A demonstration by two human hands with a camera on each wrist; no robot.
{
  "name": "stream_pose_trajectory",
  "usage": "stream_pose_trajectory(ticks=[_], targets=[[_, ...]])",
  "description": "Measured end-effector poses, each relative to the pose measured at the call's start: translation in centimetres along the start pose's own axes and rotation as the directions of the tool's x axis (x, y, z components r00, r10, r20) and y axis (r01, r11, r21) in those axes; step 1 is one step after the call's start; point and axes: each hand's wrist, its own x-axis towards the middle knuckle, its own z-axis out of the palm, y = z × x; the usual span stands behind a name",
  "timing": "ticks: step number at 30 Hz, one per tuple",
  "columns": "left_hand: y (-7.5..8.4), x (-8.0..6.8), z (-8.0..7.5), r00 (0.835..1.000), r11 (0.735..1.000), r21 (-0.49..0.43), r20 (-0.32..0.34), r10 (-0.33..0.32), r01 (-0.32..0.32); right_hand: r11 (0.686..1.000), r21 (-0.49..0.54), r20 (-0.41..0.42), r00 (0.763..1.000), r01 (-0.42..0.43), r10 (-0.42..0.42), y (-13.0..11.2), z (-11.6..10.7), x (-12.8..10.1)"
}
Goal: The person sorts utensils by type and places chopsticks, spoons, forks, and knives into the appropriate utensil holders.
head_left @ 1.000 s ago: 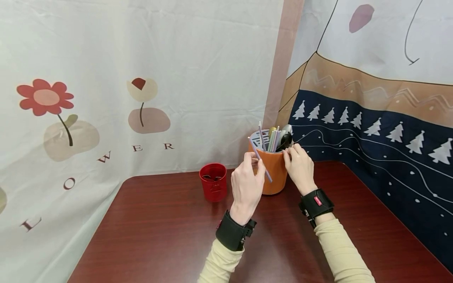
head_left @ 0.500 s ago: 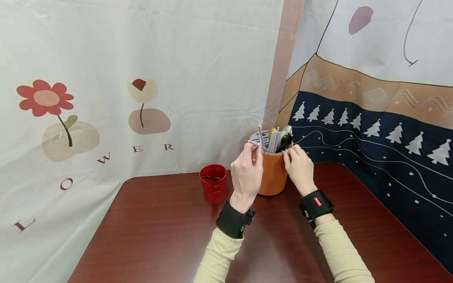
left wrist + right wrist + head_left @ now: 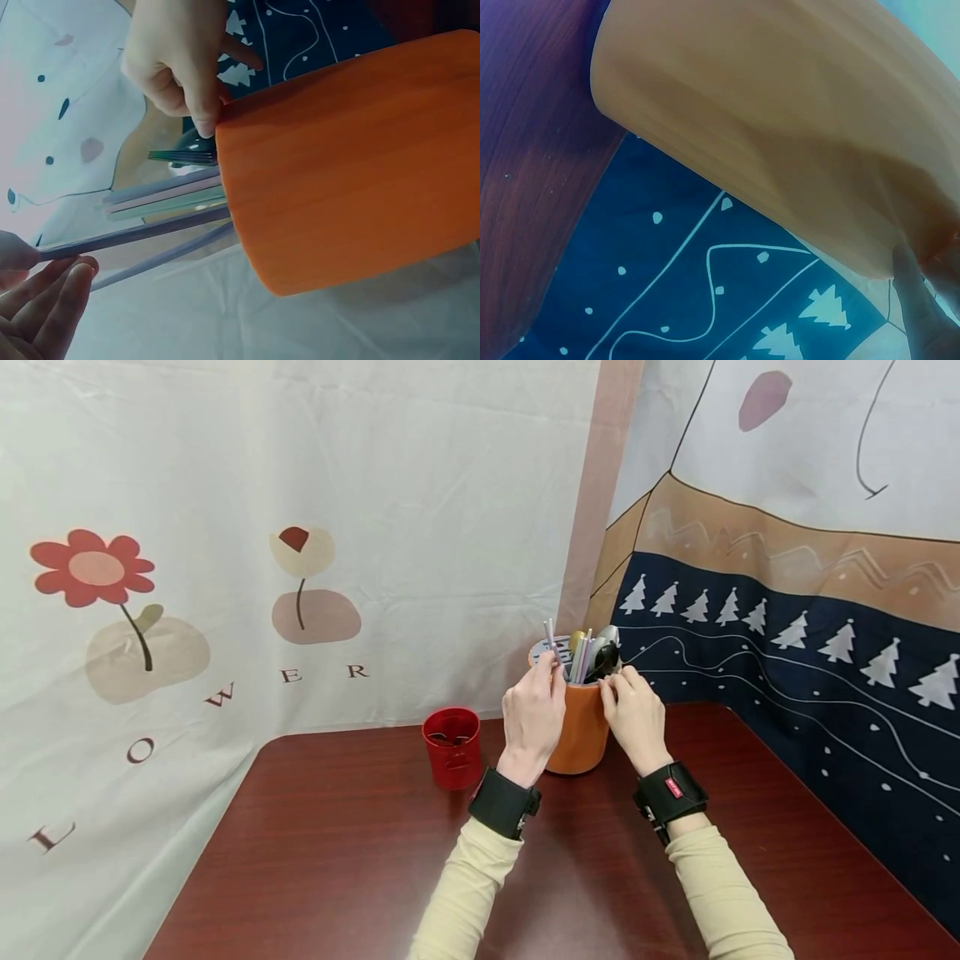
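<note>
An orange container point(image 3: 585, 731) stands upright on the table, holding straws and spoons. My left hand point(image 3: 532, 714) is at its left rim and pinches a purple straw point(image 3: 142, 232) by the upper end; the lower end goes inside the container in the left wrist view. Another purple straw point(image 3: 165, 256) leans beside it, and several pastel straws point(image 3: 169, 196) are bunched nearby. At the right side of the rim, my right hand point(image 3: 636, 714) grips the container's edge with thumb and fingers. A dark spoon point(image 3: 606, 657) sticks up close to those fingers.
A red bucket-shaped cup point(image 3: 452, 762) with dark items inside stands left of my left hand. Behind the dark red wooden table point(image 3: 337, 843) hang a pale printed cloth point(image 3: 450, 527) and a navy cloth point(image 3: 795, 693) with white trees.
The straw in my left hand was slanted outside the container, then lifted and tipped over the rim; now it points down into it. My right hand keeps its hold on the rim.
</note>
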Motion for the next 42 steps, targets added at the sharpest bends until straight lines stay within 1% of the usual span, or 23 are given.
stream_pose_trajectory(ticks=[3,6,9,14,18,23,25,28,32,37,39,40,41,42], targets=[[-0.1,0.4,0.4,0.998,0.999,0.047,0.063,-0.015,0.012,1.0,-0.002,0.001,1.0,0.008,-0.008,0.0,0.1,0.0],[-0.1,0.9,0.9,0.992,0.995,0.095,0.122,-0.035,0.023,1.0,-0.001,-0.002,1.0,0.019,-0.019,0.0,0.1,0.0],[-0.2,1.1,1.6,0.986,0.991,0.127,0.157,-0.063,0.043,1.0,0.001,-0.011,1.0,0.029,-0.029,0.0,0.1,0.0],[-0.5,0.8,2.8,0.979,0.979,0.181,0.164,-0.119,0.089,0.999,0.008,-0.024,0.999,0.032,-0.032,-0.1,0.1,-0.1],[-0.7,0.6,3.4,0.978,0.973,0.201,0.153,-0.141,0.109,1.0,0.01,-0.032,0.999,0.03,-0.03,-0.1,0.1,-0.1],[-0.8,0.7,3.9,0.976,0.969,0.21,0.147,-0.161,0.128,1.0,0.009,-0.031,0.999,0.025,-0.025,0.1,0.2,0.1],[-0.9,0.6,4.1,0.973,0.968,0.213,0.159,-0.168,0.132,1.0,0.007,-0.025,0.999,0.02,-0.02,0.1,0.2,0.1],[-1.3,0.0,4.2,0.961,0.965,0.218,0.201,-0.193,0.148,1.0,0.008,-0.021,1.0,0.015,-0.015,0.0,0.2,0.0],[-1.8,-1.5,3.8,0.944,0.971,0.191,0.267,-0.195,0.147,1.0,0.007,-0.026,1.0,0.017,-0.017,-0.1,0.2,-0.1],[-2.2,-3.3,2.2,0.935,0.985,0.152,0.327,-0.133,0.087,1.0,0.003,-0.034,0.999,0.021,-0.021,0.1,0.3,0.0],[-2.4,-3.9,1.3,0.928,0.986,0.144,0.35,-0.125,0.078,1.0,0.006,-0.038,0.999,0.024,-0.023,0.1,0.4,0.0],[-2.5,-4.2,0.9,0.919,0.986,0.144,0.371,-0.134,0.086,1.0,0.009,-0.037,0.999,0.024,-0.024,0.1,0.4,0.1],[-2.6,-4.5,0.4,0.904,0.984,0.142,0.399,-0.154,0.105,1.0,0.01,-0.038,0.999,0.025,-0.024,0.1,0.4,0.1],[-2.6,-4.8,-0.2,0.884,0.981,0.141,0.432,-0.18,0.131,1.0,0.012,-0.035,0.999,0.022,-0.021,0.1,0.4,0.1]])
